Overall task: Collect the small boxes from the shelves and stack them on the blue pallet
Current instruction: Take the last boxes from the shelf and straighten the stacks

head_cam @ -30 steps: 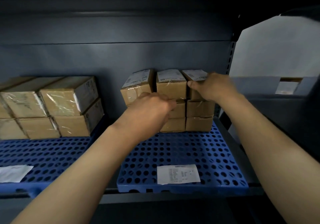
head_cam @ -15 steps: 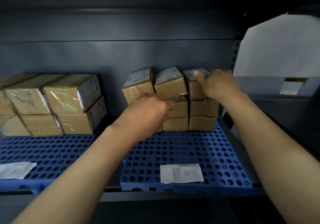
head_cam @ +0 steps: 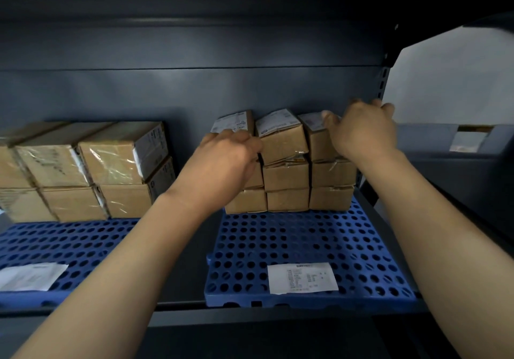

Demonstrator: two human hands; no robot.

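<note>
Two curled grips: left hand (head_cam: 225,164) on leftmost top box (head_cam: 233,122), right hand (head_cam: 361,133) on rightmost top box (head_cam: 318,143); bigger cartons (head_cam: 111,164) alongside.

1. Nine small brown cardboard boxes (head_cam: 286,173) show, in three columns of three; the left column is partly hidden behind a hand.
2. Six larger brown cardboard boxes wrapped in clear tape (head_cam: 111,158) show, in two rows of three; the left edge of the view cuts them.
3. Two blue perforated plastic pallets (head_cam: 306,242) lie side by side.
4. Two white printed paper slips (head_cam: 301,278) lie one on each pallet.
5. Two bare hands are in view: the left hand (head_cam: 225,161) and the right hand (head_cam: 361,130).
</note>
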